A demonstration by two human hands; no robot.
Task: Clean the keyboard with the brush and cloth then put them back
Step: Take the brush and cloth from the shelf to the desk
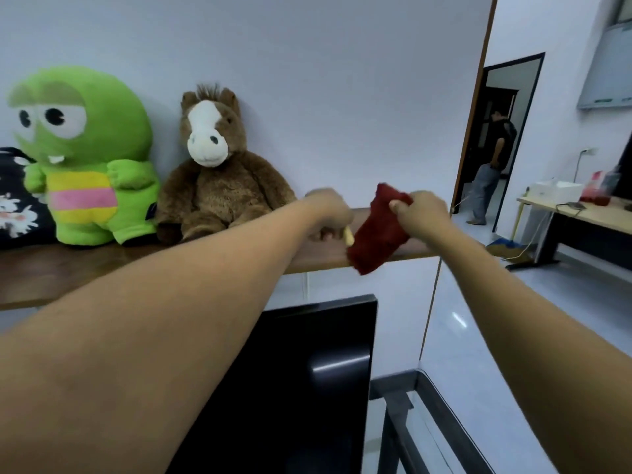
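A brown wooden shelf (85, 271) was seen fixed across a pale wall, with a dark monitor (307, 371) standing below it. On the shelf's left part a green plush (89, 159) and a horse plush (219, 186) were seated side by side, backs to the wall. Far to the right, a desk (581, 213) carrying a white box was seen, and a person (492, 172) was standing in a doorway.

Both arms were stretched up towards the shelf's right part. The red cloth (376, 234) was gripped at its upper end by the right hand (422, 213) and hung down across the shelf's front edge. The left hand (330, 210), blurred, was curled just beside the cloth, over the shelf, and the brush (349, 236) was held in it, only a pale end showing below the fingers.
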